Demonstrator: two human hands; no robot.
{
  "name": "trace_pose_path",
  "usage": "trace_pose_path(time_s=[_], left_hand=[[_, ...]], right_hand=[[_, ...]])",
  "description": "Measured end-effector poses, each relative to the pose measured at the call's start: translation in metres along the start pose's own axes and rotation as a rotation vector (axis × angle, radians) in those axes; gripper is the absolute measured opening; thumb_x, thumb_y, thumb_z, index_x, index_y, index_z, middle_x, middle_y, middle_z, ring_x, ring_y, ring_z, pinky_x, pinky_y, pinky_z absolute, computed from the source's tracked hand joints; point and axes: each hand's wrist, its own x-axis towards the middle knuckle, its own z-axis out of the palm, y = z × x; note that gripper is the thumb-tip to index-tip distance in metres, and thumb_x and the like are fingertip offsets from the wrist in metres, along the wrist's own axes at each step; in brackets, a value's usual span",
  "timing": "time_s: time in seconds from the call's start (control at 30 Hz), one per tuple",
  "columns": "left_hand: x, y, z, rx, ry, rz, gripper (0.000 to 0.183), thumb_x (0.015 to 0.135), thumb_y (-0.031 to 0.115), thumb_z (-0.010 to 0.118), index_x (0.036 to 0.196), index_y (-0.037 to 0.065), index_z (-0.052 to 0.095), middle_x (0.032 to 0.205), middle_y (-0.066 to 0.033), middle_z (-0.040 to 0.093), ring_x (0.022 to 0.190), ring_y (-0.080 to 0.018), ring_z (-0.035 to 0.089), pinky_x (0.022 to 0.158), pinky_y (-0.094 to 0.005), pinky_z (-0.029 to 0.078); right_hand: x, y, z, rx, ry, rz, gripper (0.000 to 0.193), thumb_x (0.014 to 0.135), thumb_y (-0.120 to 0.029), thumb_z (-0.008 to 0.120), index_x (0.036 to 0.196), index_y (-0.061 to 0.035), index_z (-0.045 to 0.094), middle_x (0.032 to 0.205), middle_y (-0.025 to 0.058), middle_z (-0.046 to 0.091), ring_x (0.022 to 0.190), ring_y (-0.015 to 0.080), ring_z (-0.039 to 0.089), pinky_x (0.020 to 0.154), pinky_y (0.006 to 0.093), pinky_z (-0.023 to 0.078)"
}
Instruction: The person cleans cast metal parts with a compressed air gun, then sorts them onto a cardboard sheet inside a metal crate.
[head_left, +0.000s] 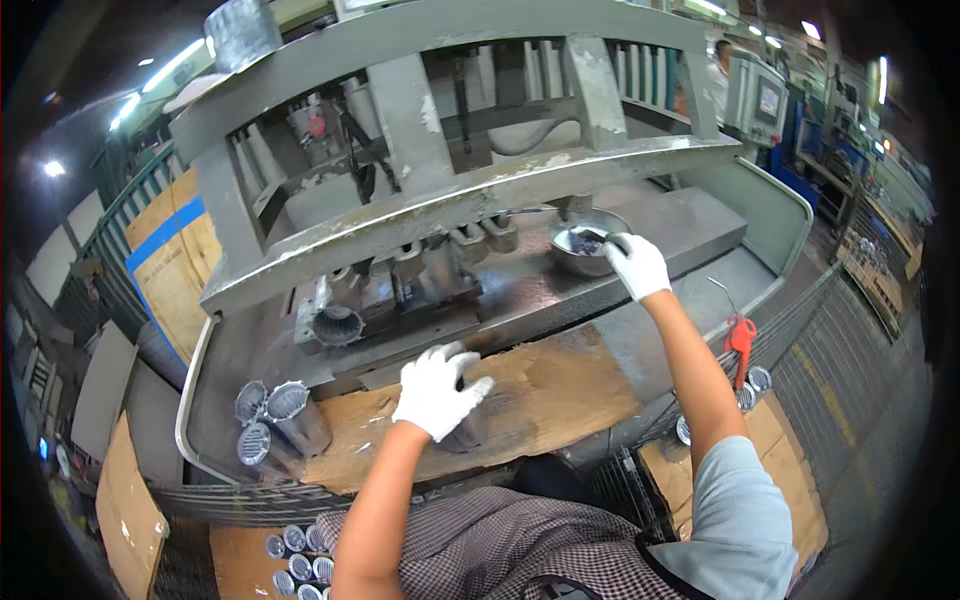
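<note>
Much room lies between your left hand, fingers spread over a gray cup on the cardboard, and your right hand, curled at the edge of a bowl. I cannot tell if either grips. Three cups stand by the cardboard's left edge.

Two gloved hands are seen. One bowl is counted at two o'clock, three ribbed metal cups at eight, one red air gun at three.
</note>
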Motion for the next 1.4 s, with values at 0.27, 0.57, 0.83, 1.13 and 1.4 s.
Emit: trace_pose_path(time_s=[0.27, 0.57, 0.83, 1.13, 1.4], left_hand=[[0.005, 0.007, -0.005, -0.062, 0.001, -0.006, 0.062, 0.086, 0.056, 0.06, 0.131, 0.014, 0.061, 0.137, -0.0158, 0.056, 0.128, -0.0334, 0.05, 0.106, -0.0465, 0.036], [0.001, 0.009, -0.002, -0.079, 0.25, 0.022, 0.058, 0.085, 0.05, 0.064, 0.128, 0.011, 0.062, 0.13, -0.0169, 0.061, 0.12, -0.0352, 0.056, 0.101, -0.047, 0.04], [-0.002, 0.003, -0.008, -0.057, 0.348, 0.094, 0.055, 0.085, 0.049, 0.065, 0.122, 0.008, 0.064, 0.122, -0.018, 0.065, 0.112, -0.0367, 0.061, 0.095, -0.0475, 0.046], [-0.032, -0.014, -0.069, -0.084, -0.509, -0.375, 0.092, 0.068, 0.065, 0.074, 0.141, 0.012, 0.052, 0.128, -0.0201, 0.063, 0.118, -0.0355, 0.061, 0.102, -0.0401, 0.047], [-0.043, -0.002, -0.039, 0.014, -0.297, -0.292, 0.06, 0.061, 0.062, 0.081, 0.09, 0.009, 0.076, 0.096, -0.016, 0.072, 0.093, -0.0303, 0.069, 0.079, -0.0388, 0.053]], right_hand=[[-0.002, -0.148, -0.002, 0.357, 0.054, -0.474, 0.031, 0.091, -0.03, 0.066, 0.108, -0.0043, 0.071, 0.097, 0.0163, 0.071, 0.082, 0.0304, 0.067, 0.075, 0.038, 0.053], [0.051, -0.153, 0.027, 0.148, -0.089, -0.209, 0.045, 0.093, -0.049, 0.056, 0.099, -0.0065, 0.071, 0.087, 0.0236, 0.067, 0.086, 0.0413, 0.065, 0.077, 0.048, 0.051], [0.061, -0.069, -0.011, 0.303, 0.131, -0.025, 0.031, 0.091, -0.036, 0.061, 0.095, -0.0055, 0.067, 0.1, 0.0216, 0.069, 0.095, 0.0398, 0.065, 0.083, 0.0446, 0.051], [0.054, -0.005, -0.017, -0.195, -0.306, 0.222, 0.044, 0.08, -0.044, 0.066, 0.106, -0.0086, 0.07, 0.108, 0.0206, 0.069, 0.104, 0.0383, 0.065, 0.091, 0.0448, 0.051], [0.038, 0.017, -0.002, 0.22, 0.014, 0.256, 0.045, 0.085, -0.044, 0.066, 0.104, -0.0033, 0.066, 0.1, 0.022, 0.069, 0.098, 0.0389, 0.066, 0.087, 0.0449, 0.05]])
